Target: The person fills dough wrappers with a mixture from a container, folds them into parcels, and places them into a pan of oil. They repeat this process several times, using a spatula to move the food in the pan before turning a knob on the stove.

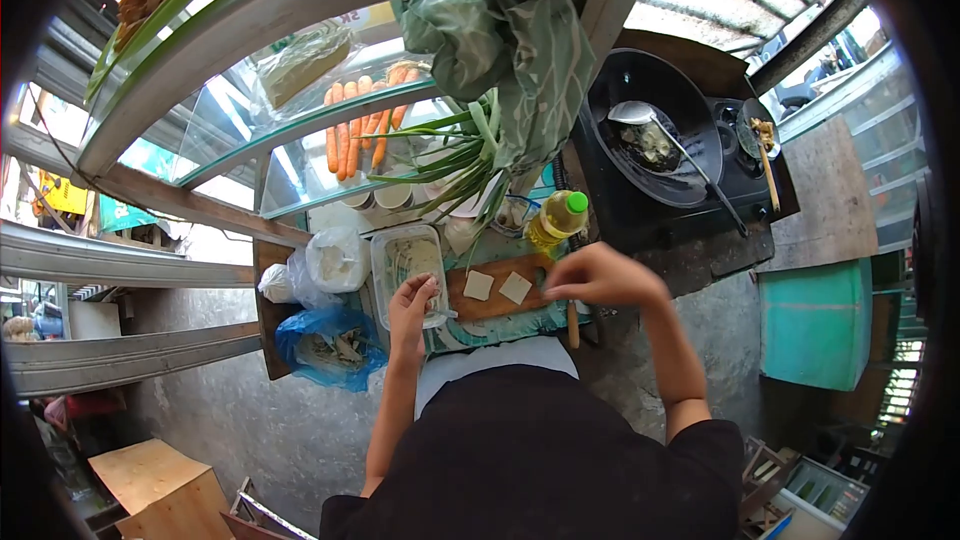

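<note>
Blue plastic bag [330, 348] lies at lower left of centre with scraps in it; just above it sit white tied bags [325, 265]; beside them a clear plastic tub [408, 258] holds pale strips, and the left hand [410, 305] rests at its near edge, fingers curled narrow, seemingly pinching some of the filling, though I cannot tell for sure; to the right a wooden board [495, 295] carries two pale square wrappers [497, 286], laid flat and not yet filled or folded; the right hand [600, 278] hovers at the board's right end, fingers bunched close, what they hold hidden; further right a black wok [655, 130] with a ladle [650, 125] holds a little food, so I judge the work is at an early stage.
</note>
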`<state>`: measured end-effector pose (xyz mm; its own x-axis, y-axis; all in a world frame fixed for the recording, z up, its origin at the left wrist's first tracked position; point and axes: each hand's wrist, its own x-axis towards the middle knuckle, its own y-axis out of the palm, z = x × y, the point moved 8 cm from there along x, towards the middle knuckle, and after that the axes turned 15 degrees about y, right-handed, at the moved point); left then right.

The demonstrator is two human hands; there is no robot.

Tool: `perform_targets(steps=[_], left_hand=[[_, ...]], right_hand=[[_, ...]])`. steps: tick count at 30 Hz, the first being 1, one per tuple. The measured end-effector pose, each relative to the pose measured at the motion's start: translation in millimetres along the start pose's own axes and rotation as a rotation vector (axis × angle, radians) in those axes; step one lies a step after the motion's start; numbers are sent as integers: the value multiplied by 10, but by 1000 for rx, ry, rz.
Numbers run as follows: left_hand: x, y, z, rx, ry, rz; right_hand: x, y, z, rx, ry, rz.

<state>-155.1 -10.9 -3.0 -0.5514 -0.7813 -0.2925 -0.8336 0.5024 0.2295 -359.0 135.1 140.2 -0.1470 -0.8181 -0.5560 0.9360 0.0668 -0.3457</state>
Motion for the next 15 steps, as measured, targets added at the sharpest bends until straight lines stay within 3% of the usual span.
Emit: perform_targets(steps=[2,6,8,9,11,12,14,15], left_hand=[[-23,-76,-4,-8,5,-24],[-121,-266,-25,2,-3,-74],[-190,-368,-36,-29,5,-118],[-227,-430,-36,-56,10,-151],[-289,-567,-28,-60,14,-180],[-316,-647,-23,-61,16,-203],[-381,-810,-3,-70,15,-248],[-412,-901,10,-76,9,-283]], right_hand=[[550,401,-198,-42,-94,-168],[1739,610,-710,80,-50,-579],[1882,486,-517,101,-270,-952],[2050,458,-536,99,-276,-946],[2459,601,-417,-863,-143,-1035],[2598,564,-430,-866,-154,-1033],[2445,347,-374,-203,-553,-1234],[2272,265,-171,28,-586,-1094]])
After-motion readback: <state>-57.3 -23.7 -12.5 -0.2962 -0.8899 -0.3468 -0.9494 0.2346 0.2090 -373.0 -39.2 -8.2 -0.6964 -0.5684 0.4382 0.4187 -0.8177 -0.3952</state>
